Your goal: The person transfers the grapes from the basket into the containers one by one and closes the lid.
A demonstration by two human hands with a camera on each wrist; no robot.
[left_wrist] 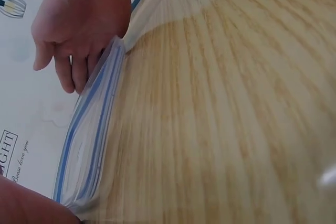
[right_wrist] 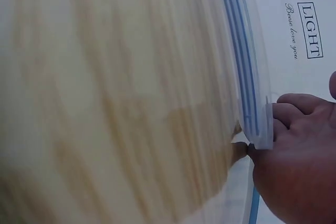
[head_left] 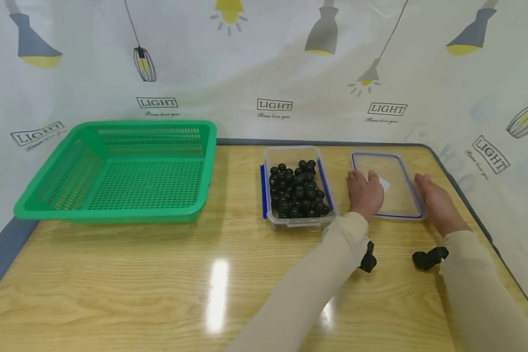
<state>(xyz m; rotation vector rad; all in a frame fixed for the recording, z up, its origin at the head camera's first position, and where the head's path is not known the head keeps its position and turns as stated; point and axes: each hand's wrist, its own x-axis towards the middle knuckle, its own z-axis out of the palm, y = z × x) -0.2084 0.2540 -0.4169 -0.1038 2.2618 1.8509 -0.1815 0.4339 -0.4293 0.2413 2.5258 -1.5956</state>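
A clear lid (head_left: 396,198) with a blue rim lies on the wooden table (head_left: 158,274) at the right. My left hand (head_left: 364,193) holds its left edge, thumb on top and fingers along the side. My right hand (head_left: 435,203) holds the right edge. In the right wrist view the right hand (right_wrist: 294,171) pinches the side flap of the lid (right_wrist: 247,77). The left wrist view looks along the lid (left_wrist: 84,145) to the right hand (left_wrist: 79,19), whose fingers hang at the far edge. A bit of the left hand (left_wrist: 26,205) shows at the bottom corner.
A clear container (head_left: 297,149) full of black balls (head_left: 297,190) stands just left of the lid. A green slotted basket (head_left: 114,215) sits at the far left. A printed white curtain (head_left: 273,58) backs the table, whose right edge runs close to my right arm.
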